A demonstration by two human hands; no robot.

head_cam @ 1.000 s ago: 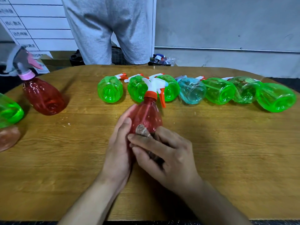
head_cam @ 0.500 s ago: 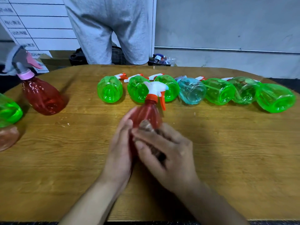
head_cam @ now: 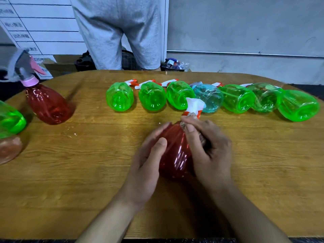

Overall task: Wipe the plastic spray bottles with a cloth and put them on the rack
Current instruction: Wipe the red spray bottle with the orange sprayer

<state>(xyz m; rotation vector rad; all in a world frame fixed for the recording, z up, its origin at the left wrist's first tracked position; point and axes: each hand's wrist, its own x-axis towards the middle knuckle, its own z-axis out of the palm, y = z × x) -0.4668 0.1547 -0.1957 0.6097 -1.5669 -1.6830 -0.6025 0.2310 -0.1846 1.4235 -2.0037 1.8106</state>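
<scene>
A red spray bottle [head_cam: 177,151] with a white and orange trigger head stands tilted at the table's middle. My left hand [head_cam: 149,160] grips its body from the left. My right hand [head_cam: 208,146] holds a small brownish cloth [head_cam: 190,117] and presses it on the bottle's neck and right side. Most of the cloth is hidden under my fingers. Behind it, a row of several bottles lies on its side, bases toward me: green ones [head_cam: 120,99] and one pale blue bottle [head_cam: 209,99].
At the left, a red bottle [head_cam: 47,106] with a grey and pink head stands upright. A green bottle [head_cam: 10,120] and a brownish bottle [head_cam: 8,149] sit at the left edge. A person in grey shorts [head_cam: 115,32] stands behind the wooden table [head_cam: 87,172].
My right hand has slid the cloth up from the bottle's body to its neck. The bottle now tilts to the right, and my left hand holds it lower on the body.
</scene>
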